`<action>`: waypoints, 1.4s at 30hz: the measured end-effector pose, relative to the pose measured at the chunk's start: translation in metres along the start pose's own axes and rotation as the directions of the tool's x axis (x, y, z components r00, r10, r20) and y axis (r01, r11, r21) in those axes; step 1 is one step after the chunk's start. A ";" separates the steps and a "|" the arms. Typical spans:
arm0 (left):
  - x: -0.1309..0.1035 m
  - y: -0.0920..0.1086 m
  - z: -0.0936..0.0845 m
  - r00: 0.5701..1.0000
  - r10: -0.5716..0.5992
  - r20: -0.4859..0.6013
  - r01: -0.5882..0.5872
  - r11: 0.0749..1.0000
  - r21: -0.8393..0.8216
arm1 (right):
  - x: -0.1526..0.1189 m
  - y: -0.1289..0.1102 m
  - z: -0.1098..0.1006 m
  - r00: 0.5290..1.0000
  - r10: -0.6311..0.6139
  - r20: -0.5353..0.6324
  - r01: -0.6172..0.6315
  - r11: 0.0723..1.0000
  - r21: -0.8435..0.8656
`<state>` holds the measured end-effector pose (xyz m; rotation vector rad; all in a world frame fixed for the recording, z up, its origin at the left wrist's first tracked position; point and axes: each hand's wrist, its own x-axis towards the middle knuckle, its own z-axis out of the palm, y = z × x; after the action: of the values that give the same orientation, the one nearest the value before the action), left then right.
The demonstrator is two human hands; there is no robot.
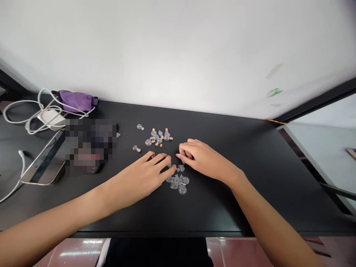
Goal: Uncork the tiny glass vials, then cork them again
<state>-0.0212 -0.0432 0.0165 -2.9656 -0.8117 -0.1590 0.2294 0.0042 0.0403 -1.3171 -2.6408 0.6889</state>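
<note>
My left hand (pixel 152 168) is over the black table, fingers bent down, with a small clear glass bottle (pixel 169 164) partly showing between thumb and index finger. Close by on the right, my right hand (pixel 198 157) has its fingers curled in and its thumb pressed toward them; what it pinches, if anything, is hidden. Below both hands lies a pile of small clear bottles (pixel 178 181) without visible corks, with a flower-shaped one (pixel 181 168) just above it. Beyond the left fingers sits a cluster of corked mini bottles (pixel 155 137), with a loose cork (pixel 161 145) beside them.
Two single bottles lie apart, an uncorked-looking one (pixel 139 127) and a corked one (pixel 136 148). To the left are a tablet-like device (pixel 44 159), a blurred-out patch, white cables (pixel 27 124) and a purple pouch (pixel 76 101). A white wall (pixel 178 55) borders the table's back.
</note>
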 end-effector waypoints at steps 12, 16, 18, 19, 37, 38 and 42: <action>0.000 -0.001 0.005 0.999 -0.002 -0.046 0.000 0.999 -0.039 | -0.001 0.000 0.000 1.000 0.007 0.006 -0.007 1.000 0.005; 0.000 -0.001 0.003 1.000 0.002 -0.021 -0.003 1.000 -0.027 | 0.000 0.000 -0.001 1.000 0.000 0.008 0.000 1.000 0.010; 0.001 -0.001 0.002 1.000 0.004 -0.021 -0.004 1.000 -0.030 | 0.000 -0.001 -0.001 1.000 0.001 0.009 -0.001 1.000 0.010; 0.001 -0.002 0.002 1.000 0.004 -0.026 -0.005 0.999 -0.035 | 0.000 -0.001 -0.001 1.000 0.002 0.008 -0.002 1.000 0.008; 0.003 -0.002 -0.001 1.000 0.011 -0.001 -0.011 1.000 -0.026 | -0.001 0.000 0.000 1.000 -0.007 0.001 0.007 1.000 0.005; 0.003 -0.002 -0.001 1.000 0.011 -0.002 -0.011 1.000 -0.025 | -0.001 0.000 0.000 1.000 -0.007 0.001 0.007 1.000 0.004; 0.003 -0.002 -0.001 1.000 0.011 0.005 -0.011 1.000 -0.022 | -0.001 0.000 0.000 1.000 -0.007 -0.002 0.007 1.000 0.000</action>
<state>-0.0201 -0.0400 0.0182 -2.9911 -0.7996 -0.1605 0.2295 0.0037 0.0410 -1.3067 -2.6426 0.6863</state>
